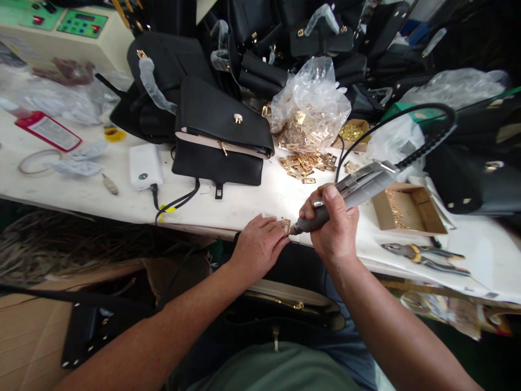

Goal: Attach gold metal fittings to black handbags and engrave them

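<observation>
My right hand (pixel 336 220) is wrapped round a grey electric screwdriver (pixel 360 187), its thumb along the top and a black cable at the back end. The tool slants down to the left, and its tip meets a small gold metal plate (pixel 287 226) at the table's front edge. My left hand (pixel 260 244) is closed against that plate, fingers together, steadying it; its fingertips partly cover it. Below, on my lap, lies an open black handbag (pixel 285 312) with a gold zip. Whether the plate is joined to this bag is hidden by my hands.
A black handbag (pixel 222 122) lies on the white table beside loose gold fittings (pixel 307 164) and a plastic bag of fittings (pixel 311 111). Right are a cardboard box (pixel 413 212) of small gold parts and pliers (pixel 427 256). A white power adapter (pixel 145 165) with cables sits left.
</observation>
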### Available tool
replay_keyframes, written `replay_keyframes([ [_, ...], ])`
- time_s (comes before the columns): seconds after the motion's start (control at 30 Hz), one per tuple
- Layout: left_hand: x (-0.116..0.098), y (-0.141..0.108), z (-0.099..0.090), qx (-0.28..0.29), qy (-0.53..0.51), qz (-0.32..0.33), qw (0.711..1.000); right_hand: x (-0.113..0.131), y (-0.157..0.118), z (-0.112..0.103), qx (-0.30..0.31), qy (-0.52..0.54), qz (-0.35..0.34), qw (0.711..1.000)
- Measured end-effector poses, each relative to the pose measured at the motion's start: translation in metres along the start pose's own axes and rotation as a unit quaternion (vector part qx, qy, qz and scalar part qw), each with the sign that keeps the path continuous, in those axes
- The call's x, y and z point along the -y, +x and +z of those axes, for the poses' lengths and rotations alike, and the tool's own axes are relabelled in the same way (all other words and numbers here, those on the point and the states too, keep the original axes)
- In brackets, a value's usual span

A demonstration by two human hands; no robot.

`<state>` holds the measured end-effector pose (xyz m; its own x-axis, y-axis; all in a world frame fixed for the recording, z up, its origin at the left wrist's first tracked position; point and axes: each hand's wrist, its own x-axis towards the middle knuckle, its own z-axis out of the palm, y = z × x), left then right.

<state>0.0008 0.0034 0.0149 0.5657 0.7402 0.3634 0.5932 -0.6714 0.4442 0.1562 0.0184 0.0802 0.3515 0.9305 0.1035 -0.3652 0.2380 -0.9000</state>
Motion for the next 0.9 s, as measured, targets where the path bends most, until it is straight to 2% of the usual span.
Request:
replay_keyframes([
  [0.33, 0.001, 0.0, 0.001, 0.004, -0.001, 0.0, 1.0, -0.001, -0.001, 0.0, 0.003, 0.012, 0.009, 1.0],
  [0.53, 0.0, -0.001, -0.001, 0.021, -0.005, -0.025, 0.999, -0.001, 0.001, -0.002, -0.001, -0.014, -0.006, 1.0],
  [0.73, -0.002, -0.001, 0.0, 0.023, 0.0, -0.054, 0.998, -0.007, 0.005, -0.005, -0.025, -0.091, -0.029, 0.995],
  [0.9, -0.003, 0.0, -0.001, 0.022, -0.01, -0.066, 0.998, -0.014, 0.005, -0.004, -0.021, -0.089, -0.021, 0.996],
])
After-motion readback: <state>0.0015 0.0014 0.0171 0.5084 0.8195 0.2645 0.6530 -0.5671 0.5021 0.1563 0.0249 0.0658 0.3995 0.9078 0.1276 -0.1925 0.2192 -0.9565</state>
